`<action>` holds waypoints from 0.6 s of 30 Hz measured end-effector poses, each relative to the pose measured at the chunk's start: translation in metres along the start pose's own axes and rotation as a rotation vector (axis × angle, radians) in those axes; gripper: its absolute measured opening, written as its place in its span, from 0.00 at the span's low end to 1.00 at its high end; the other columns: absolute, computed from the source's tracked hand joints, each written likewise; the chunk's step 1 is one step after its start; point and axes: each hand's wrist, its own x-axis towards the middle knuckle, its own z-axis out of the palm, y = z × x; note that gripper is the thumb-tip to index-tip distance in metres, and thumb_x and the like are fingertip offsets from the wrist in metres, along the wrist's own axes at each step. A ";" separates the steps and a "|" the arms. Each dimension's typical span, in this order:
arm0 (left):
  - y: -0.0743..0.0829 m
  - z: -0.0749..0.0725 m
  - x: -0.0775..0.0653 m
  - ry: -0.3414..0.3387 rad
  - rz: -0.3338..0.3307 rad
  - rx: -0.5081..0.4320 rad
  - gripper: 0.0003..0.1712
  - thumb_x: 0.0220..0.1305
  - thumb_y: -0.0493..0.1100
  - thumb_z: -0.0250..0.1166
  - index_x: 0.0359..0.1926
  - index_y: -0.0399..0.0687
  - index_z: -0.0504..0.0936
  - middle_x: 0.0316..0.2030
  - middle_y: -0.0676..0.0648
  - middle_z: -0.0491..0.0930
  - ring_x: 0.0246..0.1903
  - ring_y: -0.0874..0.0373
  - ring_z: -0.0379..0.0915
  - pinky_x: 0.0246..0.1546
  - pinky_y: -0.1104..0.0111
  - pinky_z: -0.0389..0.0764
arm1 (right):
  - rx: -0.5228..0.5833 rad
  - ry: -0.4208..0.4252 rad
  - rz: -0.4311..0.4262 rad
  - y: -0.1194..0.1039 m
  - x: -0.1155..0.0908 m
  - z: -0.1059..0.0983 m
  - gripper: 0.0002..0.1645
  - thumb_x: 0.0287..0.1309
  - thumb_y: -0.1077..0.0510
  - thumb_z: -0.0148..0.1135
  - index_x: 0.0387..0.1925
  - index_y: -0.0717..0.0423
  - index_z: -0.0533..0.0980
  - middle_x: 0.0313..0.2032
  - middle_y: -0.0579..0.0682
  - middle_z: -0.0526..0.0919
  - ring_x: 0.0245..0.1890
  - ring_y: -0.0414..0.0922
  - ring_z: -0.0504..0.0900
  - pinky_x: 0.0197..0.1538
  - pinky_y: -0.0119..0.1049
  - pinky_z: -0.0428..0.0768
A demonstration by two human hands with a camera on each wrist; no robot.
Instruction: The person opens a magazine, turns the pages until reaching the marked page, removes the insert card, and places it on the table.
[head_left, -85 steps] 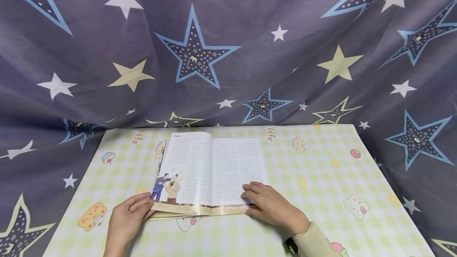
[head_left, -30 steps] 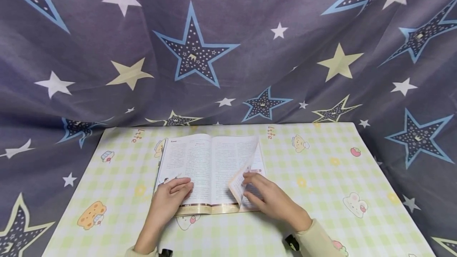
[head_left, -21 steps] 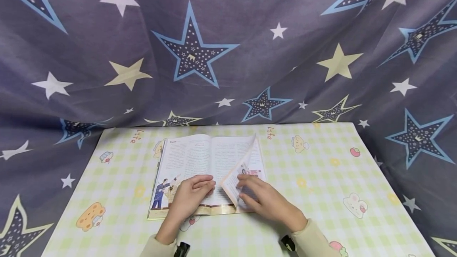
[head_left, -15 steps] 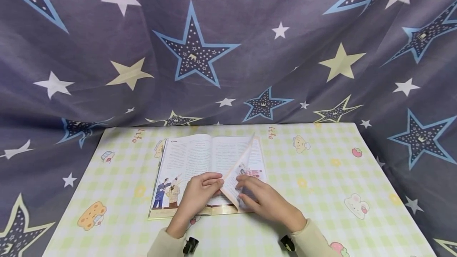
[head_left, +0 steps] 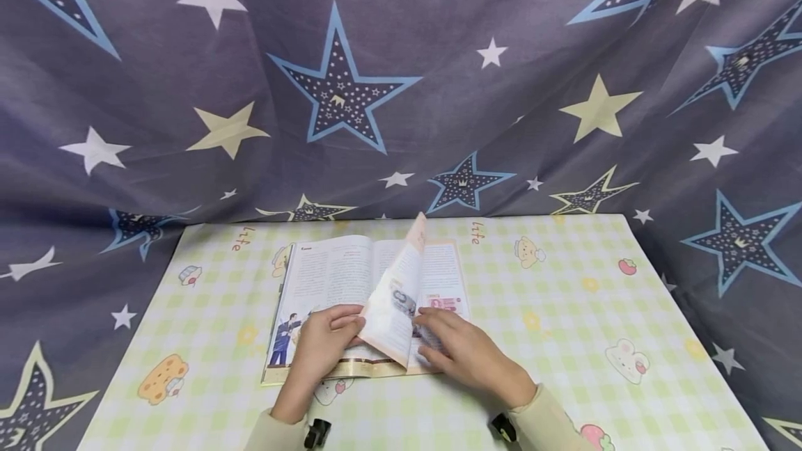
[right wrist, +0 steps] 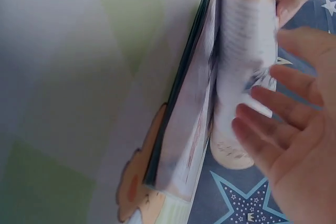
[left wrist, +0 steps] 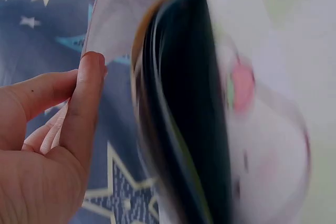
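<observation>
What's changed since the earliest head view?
The left hand let go of the book's lower-left edge, moved right and now pinches the edge of a page. That page, flat before, is raised and swung partway left. The right hand stayed by the lower right; the book stayed open in place.

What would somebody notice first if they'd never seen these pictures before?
Probably the big blue-edged star high on the dark curtain, a little left of the middle. Then maybe the open book on the green-checked tablecloth: one raised page slants up near its middle, pinched at the edge by the left hand, with the right hand just to its right.
</observation>
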 end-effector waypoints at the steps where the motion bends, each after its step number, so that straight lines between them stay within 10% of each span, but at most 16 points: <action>1: -0.001 -0.005 -0.001 0.020 -0.011 -0.003 0.12 0.63 0.34 0.69 0.48 0.35 0.86 0.36 0.42 0.87 0.33 0.53 0.86 0.32 0.68 0.87 | -0.012 -0.022 0.005 0.000 0.000 0.001 0.29 0.62 0.48 0.70 0.61 0.54 0.75 0.62 0.56 0.76 0.62 0.52 0.75 0.63 0.48 0.75; 18: -0.027 -0.097 -0.043 0.254 -0.274 0.143 0.21 0.67 0.42 0.68 0.57 0.33 0.81 0.41 0.41 0.87 0.34 0.61 0.85 0.35 0.74 0.85 | -0.229 -0.317 0.063 -0.011 0.010 0.013 0.48 0.56 0.34 0.69 0.70 0.52 0.67 0.70 0.59 0.66 0.70 0.60 0.63 0.71 0.60 0.60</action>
